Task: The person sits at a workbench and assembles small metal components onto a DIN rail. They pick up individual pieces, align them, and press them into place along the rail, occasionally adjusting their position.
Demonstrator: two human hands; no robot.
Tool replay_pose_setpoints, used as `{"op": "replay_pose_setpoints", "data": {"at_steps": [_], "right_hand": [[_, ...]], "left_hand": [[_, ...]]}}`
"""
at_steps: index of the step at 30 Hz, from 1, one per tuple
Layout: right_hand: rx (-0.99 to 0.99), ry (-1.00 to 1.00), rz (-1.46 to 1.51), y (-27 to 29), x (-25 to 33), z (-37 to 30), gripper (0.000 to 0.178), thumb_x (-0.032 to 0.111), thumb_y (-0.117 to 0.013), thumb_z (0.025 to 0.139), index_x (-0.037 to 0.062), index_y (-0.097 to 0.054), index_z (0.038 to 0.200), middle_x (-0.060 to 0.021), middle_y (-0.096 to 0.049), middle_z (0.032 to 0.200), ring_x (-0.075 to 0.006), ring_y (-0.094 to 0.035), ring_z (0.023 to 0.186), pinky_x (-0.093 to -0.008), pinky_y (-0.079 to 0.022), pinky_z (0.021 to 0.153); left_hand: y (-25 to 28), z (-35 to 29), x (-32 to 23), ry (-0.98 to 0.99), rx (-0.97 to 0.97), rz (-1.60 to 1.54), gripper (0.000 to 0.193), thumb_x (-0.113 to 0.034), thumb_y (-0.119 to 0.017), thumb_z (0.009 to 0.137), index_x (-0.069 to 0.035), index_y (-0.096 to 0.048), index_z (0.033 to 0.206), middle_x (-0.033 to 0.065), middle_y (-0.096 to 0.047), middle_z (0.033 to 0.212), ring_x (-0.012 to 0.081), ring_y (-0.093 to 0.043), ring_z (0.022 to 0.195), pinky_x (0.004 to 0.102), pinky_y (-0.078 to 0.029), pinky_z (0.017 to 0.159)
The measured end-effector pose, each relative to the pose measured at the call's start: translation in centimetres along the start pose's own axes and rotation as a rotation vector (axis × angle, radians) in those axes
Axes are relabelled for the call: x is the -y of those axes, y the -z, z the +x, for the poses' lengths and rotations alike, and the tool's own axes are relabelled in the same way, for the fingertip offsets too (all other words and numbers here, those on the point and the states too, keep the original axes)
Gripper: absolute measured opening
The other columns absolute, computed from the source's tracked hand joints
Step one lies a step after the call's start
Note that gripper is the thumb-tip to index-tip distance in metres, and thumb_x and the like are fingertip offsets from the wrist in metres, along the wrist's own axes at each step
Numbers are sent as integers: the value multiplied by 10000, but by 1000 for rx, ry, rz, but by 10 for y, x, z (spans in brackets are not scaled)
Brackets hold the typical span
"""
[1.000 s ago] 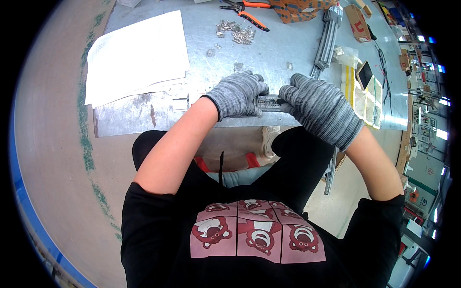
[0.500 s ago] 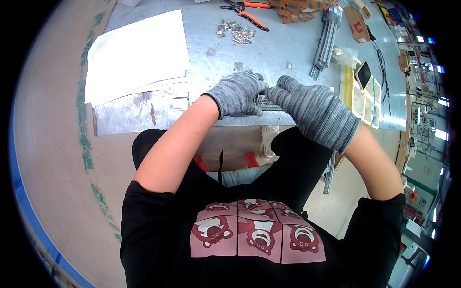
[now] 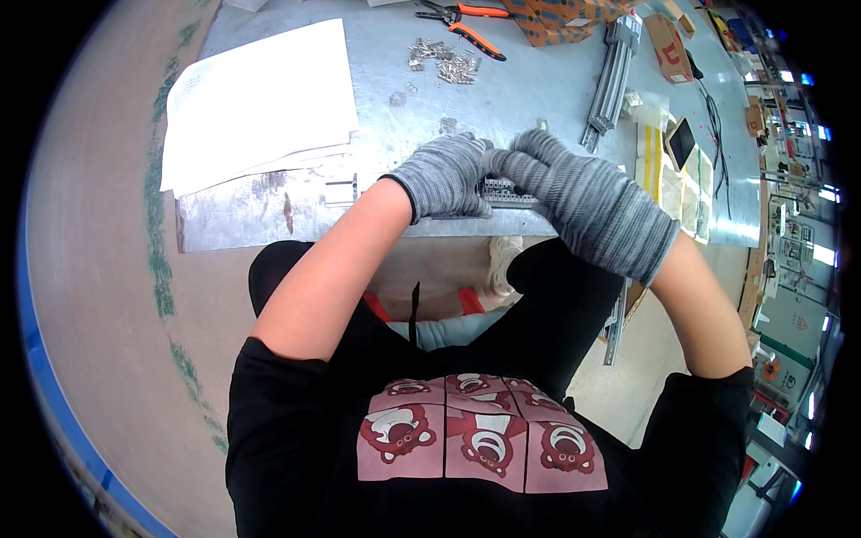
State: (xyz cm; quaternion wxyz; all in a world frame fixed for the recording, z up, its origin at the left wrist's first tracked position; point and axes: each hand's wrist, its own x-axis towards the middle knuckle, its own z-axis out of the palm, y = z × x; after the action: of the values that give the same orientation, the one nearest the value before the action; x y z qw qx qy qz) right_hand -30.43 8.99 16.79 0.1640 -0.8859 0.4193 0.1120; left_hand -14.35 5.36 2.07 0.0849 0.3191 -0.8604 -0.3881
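While left fingers hold strip, carton bears red marking.

Metal-topped table across middle, blue-grey, scuffed near left corner, soft light glinting on it. Beige floor to left, matte; more of it showing near right. Worn green line on floor left of table, running near to far, patchy. Blue strip along left edge, curving. Right: crowded shelving, details too small to tell; grey-green panel nearer. Bright white patches down right side, windows or lamps, unclear which.
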Motion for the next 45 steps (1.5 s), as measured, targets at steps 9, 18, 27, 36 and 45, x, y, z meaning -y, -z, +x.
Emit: {"op": "replay_pose_setpoints", "data": {"at_steps": [9,18,27,36,45], "right_hand": [[101,-39,-173,11,6,1,475,181,-648,844,143,-514,1298,-141,-606,1100,-322,-665,888,-421,-545,744],[197,-164,-257,8,12,9,505,183,-669,824,143,-512,1303,-138,-582,1095,-311,-665,841,-395,-552,713],[222,-225,-193,12,16,15,589,101,-696,776,107,-478,1323,-165,-551,1203,-325,-663,873,-416,-562,710],[172,-230,-129,2,8,8,464,0,-608,807,87,-530,1256,-163,-568,1135,-349,-638,934,-426,-542,776],[39,-95,-162,3,2,-1,369,228,-609,890,107,-546,1232,-140,-635,976,-336,-650,859,-427,-533,747]], "left_hand": [[10,-3,-8,28,52,5,510,-339,-805,682,-81,-661,1098,137,-636,1034,331,-593,1044,430,-481,926],[5,-2,-1,-12,7,-15,485,-321,-810,672,-83,-670,1071,143,-644,1035,333,-605,1028,429,-488,912],[2,-4,0,-26,-12,6,519,-325,-814,670,-75,-660,1099,148,-663,1015,330,-624,1006,418,-494,912],[4,-4,-4,-1,-12,5,506,-309,-813,668,-67,-663,1086,135,-633,1065,314,-593,1059,406,-472,942],[-7,1,4,-77,-55,30,497,-320,-801,677,-68,-663,1083,131,-631,1066,320,-593,1052,418,-472,939]]}}
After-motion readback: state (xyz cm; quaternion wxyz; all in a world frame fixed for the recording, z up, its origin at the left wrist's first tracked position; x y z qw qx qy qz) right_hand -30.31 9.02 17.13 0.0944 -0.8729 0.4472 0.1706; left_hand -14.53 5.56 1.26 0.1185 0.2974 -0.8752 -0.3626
